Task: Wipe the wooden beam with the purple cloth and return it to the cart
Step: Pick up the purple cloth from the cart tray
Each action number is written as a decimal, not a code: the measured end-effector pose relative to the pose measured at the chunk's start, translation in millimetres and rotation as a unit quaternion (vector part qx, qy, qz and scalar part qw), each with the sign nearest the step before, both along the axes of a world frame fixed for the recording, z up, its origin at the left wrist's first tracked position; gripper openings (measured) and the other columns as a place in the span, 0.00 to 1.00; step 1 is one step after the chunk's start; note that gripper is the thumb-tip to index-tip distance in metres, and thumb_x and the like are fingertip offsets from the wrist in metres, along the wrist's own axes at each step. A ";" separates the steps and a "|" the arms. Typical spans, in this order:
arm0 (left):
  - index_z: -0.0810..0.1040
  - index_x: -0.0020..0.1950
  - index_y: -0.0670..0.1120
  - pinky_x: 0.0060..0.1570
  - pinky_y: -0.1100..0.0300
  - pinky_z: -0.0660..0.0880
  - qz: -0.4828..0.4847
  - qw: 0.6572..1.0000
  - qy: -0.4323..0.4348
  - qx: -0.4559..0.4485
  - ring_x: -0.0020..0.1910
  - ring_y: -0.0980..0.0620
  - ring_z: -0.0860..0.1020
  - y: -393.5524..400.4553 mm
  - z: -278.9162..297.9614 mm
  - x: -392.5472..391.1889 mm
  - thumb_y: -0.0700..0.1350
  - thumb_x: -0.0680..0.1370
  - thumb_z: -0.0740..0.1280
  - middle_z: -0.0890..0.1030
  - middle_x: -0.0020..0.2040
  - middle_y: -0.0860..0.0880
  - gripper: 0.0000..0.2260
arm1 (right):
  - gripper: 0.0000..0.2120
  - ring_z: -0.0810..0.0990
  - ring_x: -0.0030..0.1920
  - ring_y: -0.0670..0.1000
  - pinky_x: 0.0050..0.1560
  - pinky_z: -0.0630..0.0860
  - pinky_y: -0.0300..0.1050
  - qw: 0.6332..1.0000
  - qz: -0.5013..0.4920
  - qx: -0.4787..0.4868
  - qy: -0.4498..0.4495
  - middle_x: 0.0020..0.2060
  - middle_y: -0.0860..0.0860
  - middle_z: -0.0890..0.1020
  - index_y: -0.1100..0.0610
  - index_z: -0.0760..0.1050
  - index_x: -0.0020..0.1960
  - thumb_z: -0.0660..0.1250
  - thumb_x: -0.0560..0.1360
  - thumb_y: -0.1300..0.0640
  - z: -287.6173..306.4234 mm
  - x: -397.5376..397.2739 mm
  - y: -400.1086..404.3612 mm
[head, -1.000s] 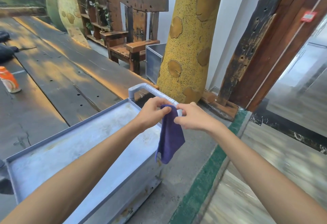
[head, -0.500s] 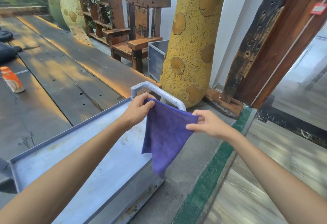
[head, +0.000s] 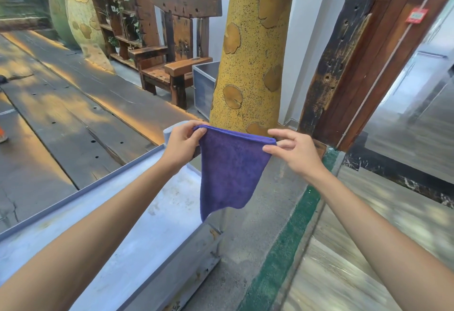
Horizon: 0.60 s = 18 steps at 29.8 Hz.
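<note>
The purple cloth hangs spread out over the end of the grey metal cart, covering most of the cart's handle. My left hand pinches the cloth's upper left corner. My right hand pinches its upper right corner. The top edge is stretched nearly straight between them and the lower part drops to a point. The dark wooden beam stands upright at the right, beyond my right hand.
A yellow speckled pillar rises just behind the cart handle. A wooden chair and a grey box stand further back. Dark plank flooring runs along the left. A green strip borders the glossy floor at right.
The cloth was bunched between both hands a second ago. My right hand has pulled to the right, spreading the cloth wide along the cart handle.
</note>
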<state>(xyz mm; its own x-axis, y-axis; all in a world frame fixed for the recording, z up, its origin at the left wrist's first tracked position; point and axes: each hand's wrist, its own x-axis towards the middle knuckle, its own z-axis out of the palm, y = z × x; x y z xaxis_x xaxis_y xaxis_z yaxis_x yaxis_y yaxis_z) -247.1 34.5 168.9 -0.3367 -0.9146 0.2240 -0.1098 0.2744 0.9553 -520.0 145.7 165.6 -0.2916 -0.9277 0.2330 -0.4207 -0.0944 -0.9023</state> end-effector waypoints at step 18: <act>0.84 0.57 0.41 0.56 0.38 0.80 0.033 0.999 -0.004 -0.042 0.47 0.50 0.81 -57.3 -21.5 -131.1 0.40 0.83 0.65 0.86 0.51 0.39 0.09 | 0.04 0.86 0.45 0.66 0.43 0.84 0.56 0.994 -0.099 -0.040 -0.009 0.40 0.55 0.89 0.44 0.86 0.42 0.75 0.76 0.49 -8.6 -115.3 -51.2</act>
